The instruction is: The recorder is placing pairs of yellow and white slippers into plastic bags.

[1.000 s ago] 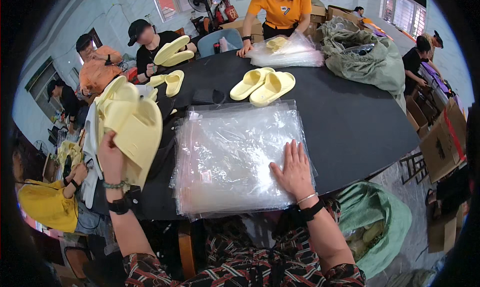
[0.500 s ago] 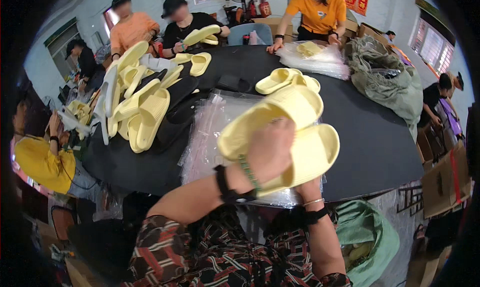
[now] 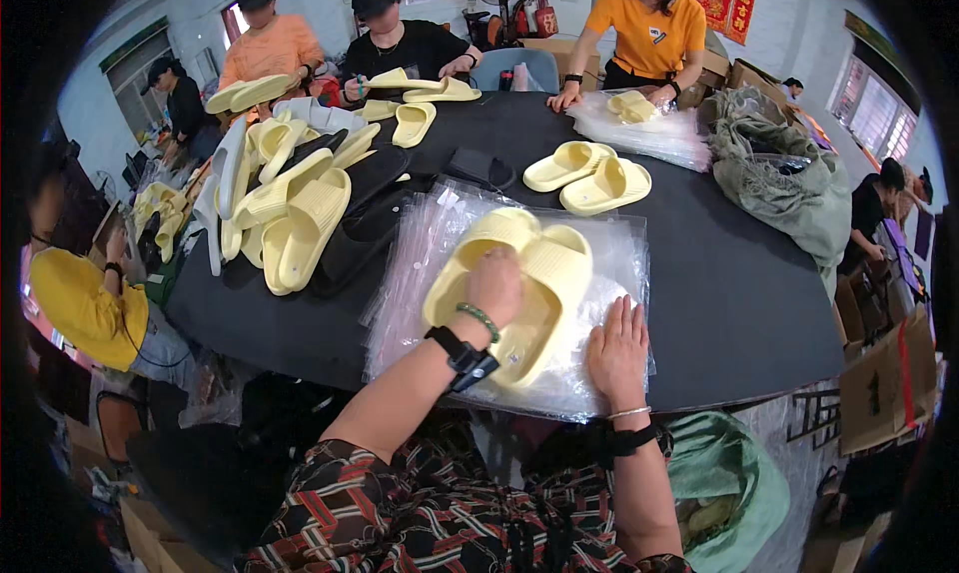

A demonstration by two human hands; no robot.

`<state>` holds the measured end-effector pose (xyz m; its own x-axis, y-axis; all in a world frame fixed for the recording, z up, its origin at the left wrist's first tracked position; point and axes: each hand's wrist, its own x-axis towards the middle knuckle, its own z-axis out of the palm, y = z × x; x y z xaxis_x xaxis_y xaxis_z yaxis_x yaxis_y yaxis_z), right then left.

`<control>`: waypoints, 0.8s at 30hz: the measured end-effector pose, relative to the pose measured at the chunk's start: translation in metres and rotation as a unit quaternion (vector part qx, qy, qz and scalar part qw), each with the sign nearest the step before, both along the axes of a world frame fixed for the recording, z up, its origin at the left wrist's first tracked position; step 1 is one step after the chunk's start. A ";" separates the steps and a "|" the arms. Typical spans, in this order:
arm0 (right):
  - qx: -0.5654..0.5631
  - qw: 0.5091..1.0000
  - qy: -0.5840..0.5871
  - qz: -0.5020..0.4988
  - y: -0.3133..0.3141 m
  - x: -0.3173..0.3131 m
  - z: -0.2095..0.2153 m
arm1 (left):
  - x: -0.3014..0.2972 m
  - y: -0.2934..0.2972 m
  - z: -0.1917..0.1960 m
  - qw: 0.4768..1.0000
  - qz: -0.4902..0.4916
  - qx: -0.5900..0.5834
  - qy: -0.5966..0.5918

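A pair of pale yellow slippers (image 3: 544, 318) lies side by side over a stack of clear plastic bags (image 3: 609, 248), soles down. My left hand (image 3: 496, 285) reaches into the left slipper, its closed fingers gripping the inner sides where the two meet; the fingertips are hidden under the strap. Right of the pair, my right hand (image 3: 619, 353) rests flat on the bags with the fingers stretched out, holding nothing. Just beyond the bags sits a second yellow pair (image 3: 606, 186), and near it a black slipper (image 3: 479, 168).
A heap of yellow, grey and black slippers (image 3: 305, 228) covers the left of the black table (image 3: 739, 303). Co-workers stand or sit across it, one beside another bag stack (image 3: 654, 138). A grey-green sack (image 3: 774, 188) slumps at right; a green sack (image 3: 734, 483) is below the near edge.
The slipper pair has come down onto the bags and been turned more upright in view. My right hand has let go of it and now lies flat on the bags.
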<state>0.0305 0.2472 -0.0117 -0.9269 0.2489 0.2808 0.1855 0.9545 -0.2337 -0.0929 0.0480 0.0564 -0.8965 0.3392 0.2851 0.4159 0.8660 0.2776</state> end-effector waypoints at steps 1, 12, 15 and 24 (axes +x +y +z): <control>0.002 1.000 -0.002 0.001 0.000 0.000 0.000 | -0.005 -0.014 -0.004 1.000 0.021 0.017 0.013; -0.016 1.000 -0.008 -0.003 -0.003 -0.001 0.006 | -0.026 -0.147 0.000 0.985 0.111 -0.027 0.127; -0.014 1.000 -0.016 -0.004 -0.002 -0.001 0.005 | -0.014 -0.148 0.022 0.976 0.115 -0.004 0.187; -0.011 1.000 0.000 0.002 -0.001 0.000 0.000 | 0.029 -0.044 0.061 0.991 -0.052 0.079 0.099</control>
